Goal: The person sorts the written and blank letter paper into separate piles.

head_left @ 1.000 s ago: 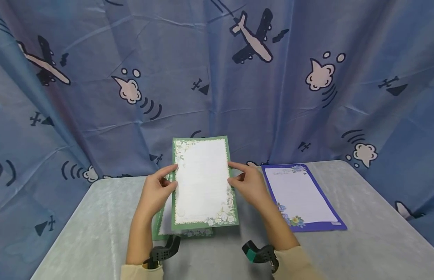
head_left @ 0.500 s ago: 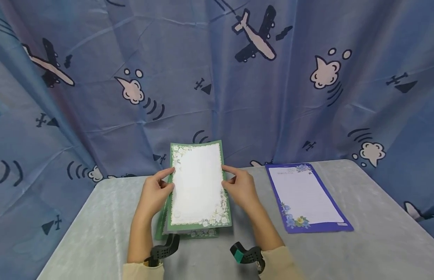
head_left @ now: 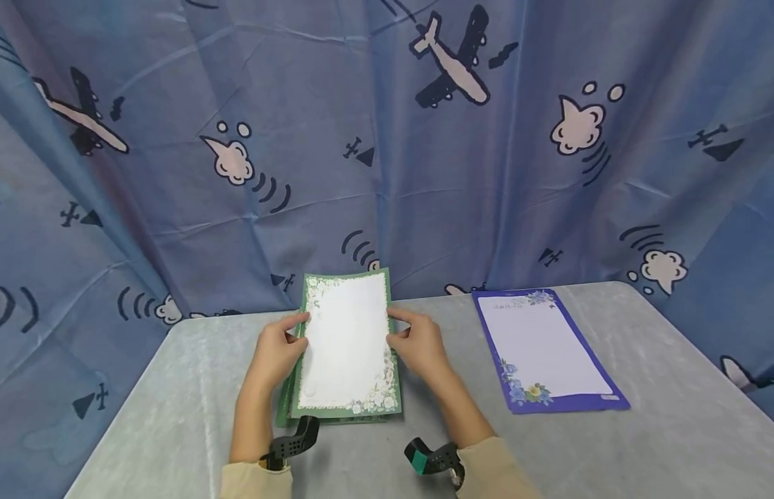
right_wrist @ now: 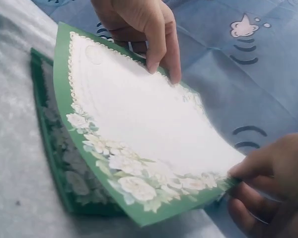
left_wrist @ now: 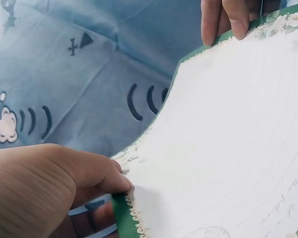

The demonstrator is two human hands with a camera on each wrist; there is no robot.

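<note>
A sheet of letter paper point(head_left: 345, 339) with a green edge and white flowers is held up by both hands, bowed slightly in the wrist views. At its left edge the left hand point(head_left: 277, 352) pinches it between thumb and fingers. The right hand point(head_left: 419, 346) pinches the opposite edge, as the right wrist view also shows. Beneath the raised sheet lies other green flowered paper point(right_wrist: 72, 178) on the table, mostly covered in the head view and a small gap below it in the right wrist view.
A purple-edged sheet with blue flowers point(head_left: 549, 346) lies flat to the right on the grey cloth-covered table point(head_left: 174, 402). Behind the table hangs a blue curtain point(head_left: 324, 104) printed with airplanes. Each wrist wears a black camera mount point(head_left: 293, 443).
Both hands have brought the green-edged sheet lower and a little to the left, so that it covers more of the green paper underneath. The purple-edged sheet stays put.
</note>
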